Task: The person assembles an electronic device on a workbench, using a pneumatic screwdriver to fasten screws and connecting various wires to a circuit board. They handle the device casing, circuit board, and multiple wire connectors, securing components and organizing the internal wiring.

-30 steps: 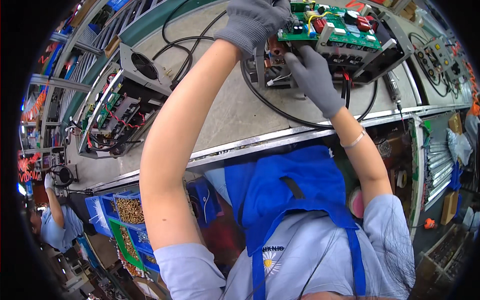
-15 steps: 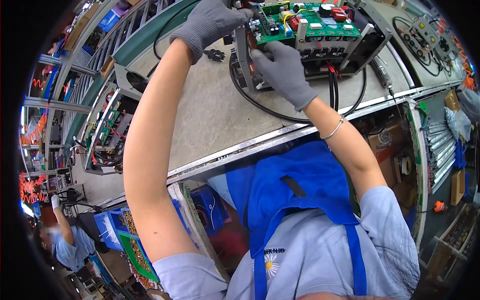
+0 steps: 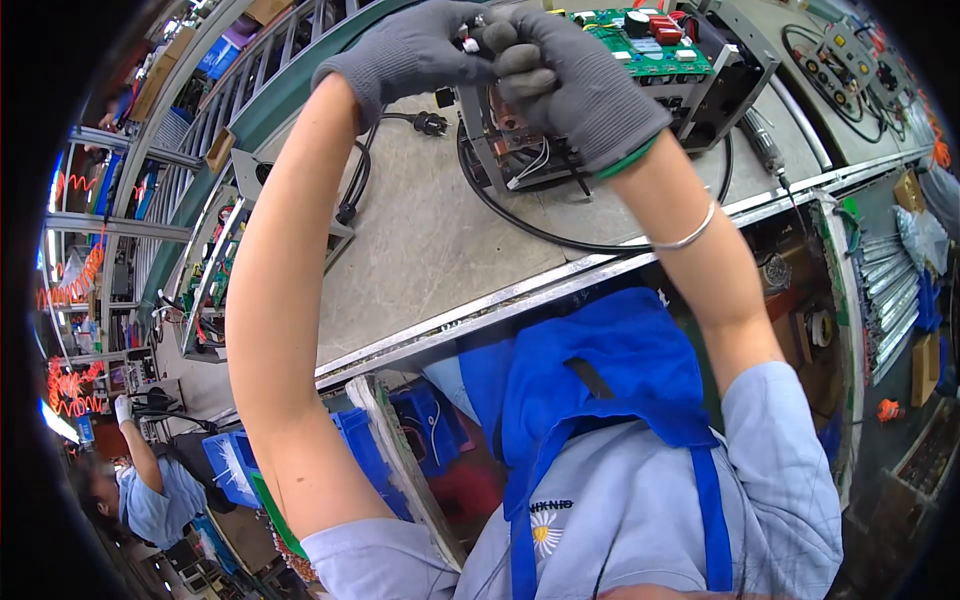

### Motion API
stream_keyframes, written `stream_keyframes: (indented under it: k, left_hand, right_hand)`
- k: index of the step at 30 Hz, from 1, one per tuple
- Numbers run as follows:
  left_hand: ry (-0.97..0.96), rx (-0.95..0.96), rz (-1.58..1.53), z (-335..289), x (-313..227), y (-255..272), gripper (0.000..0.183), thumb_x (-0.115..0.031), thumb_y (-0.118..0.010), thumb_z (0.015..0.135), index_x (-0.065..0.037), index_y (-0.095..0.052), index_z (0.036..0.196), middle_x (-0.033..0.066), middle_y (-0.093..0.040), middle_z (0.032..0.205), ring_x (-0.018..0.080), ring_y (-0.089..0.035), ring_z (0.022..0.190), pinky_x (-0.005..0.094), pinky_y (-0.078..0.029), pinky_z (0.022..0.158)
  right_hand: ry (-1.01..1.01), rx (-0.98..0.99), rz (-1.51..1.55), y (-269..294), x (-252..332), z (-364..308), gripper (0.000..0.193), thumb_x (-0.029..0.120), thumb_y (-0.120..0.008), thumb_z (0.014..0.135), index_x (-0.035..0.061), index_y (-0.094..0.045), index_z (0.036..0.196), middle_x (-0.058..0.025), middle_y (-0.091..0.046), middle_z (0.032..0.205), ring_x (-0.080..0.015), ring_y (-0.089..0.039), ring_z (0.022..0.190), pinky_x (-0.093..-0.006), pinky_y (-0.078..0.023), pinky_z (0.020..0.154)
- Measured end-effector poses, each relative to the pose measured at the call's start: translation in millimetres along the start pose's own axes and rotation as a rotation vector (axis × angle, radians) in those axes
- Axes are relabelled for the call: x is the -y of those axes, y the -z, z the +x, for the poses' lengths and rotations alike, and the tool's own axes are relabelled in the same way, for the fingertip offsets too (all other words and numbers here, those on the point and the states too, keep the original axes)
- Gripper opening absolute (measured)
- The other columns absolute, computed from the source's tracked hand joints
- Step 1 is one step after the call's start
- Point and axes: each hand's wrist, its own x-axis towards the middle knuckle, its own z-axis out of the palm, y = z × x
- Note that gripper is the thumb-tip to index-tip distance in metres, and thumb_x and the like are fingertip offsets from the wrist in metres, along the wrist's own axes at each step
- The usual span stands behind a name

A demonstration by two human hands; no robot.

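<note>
gray workbench [image 3: 430, 220] runs across your whole view, with an aluminum edge facing you and a rack with orange coiled hoses [image 3: 75, 388] way off to the left. past that, a co-worker [image 3: 160, 490] in a light blue shirt has one gloved hand up at another bench.

ok so the thing you're on, the open metal chassis [image 3: 735, 85] with the green circuit board [image 3: 655, 65] on top, sits at the far side of the bench, a bit right of middle. both your gloves are up at its left end, right next to each other. your left hand [image 3: 420, 55] is partly curled, fingers and thumb reaching toward the other one, with a small white bit [image 3: 470, 45] showing by the fingertips. can't tell if it's actually pinched. your right hand [image 3: 570, 80] has its fingers bent well in and covers part of the board; can't tell what it's got hold of, if anything.

white wires [image 3: 535, 165] hang out of the chassis under that right glove. a black cable [image 3: 560, 238] loops along the bench in front, and a black plug [image 3: 430, 123] lies just left of the chassis. over on the right there's a screwdriver [image 3: 765, 148], and blue bins [image 3: 360, 440] sit down by your left arm.
</note>
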Motion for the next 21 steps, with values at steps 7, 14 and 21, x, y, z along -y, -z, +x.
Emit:
stream_keyframes:
  k: [7,14,21]
  left_hand:
    - [0.171,-0.477,0.206,33,39,-9,0.025,-0.027,-0.062,0.086,-0.005,-0.071,0.093,0.0161,-0.069,0.078,0.0273,-0.065,0.072,0.0374,-0.051,0.069]
    - [0.141,-0.496,-0.01,41,47,-19,0.023,-0.023,-0.062,0.087,-0.002,-0.07,0.093,0.0102,-0.067,0.073,0.0172,-0.061,0.067,0.0333,-0.05,0.066]
    - [0.183,-0.539,0.065,35,28,-21,0.022,-0.021,-0.062,0.087,-0.001,-0.07,0.092,0.0106,-0.068,0.073,0.0173,-0.062,0.067,0.0328,-0.049,0.066]
  right_hand:
    - [0.373,-0.446,-1.298,-49,-24,-86,0.029,0.03,-0.061,0.094,0.0034,-0.071,0.096,-0.0019,-0.062,0.06,-0.0044,-0.051,0.043,-0.0198,-0.037,0.039]
    - [-0.016,-0.757,-1.145,39,-71,-94,0.036,0.028,-0.054,0.097,-0.0021,-0.068,0.083,-0.0086,-0.065,0.061,-0.0104,-0.054,0.045,-0.0281,-0.043,0.043]
    - [-0.151,-0.507,-0.785,39,-85,-85,0.03,0.029,-0.058,0.096,0.0037,-0.066,0.083,-0.0001,-0.059,0.063,-0.0049,-0.046,0.042,-0.0206,-0.033,0.038]
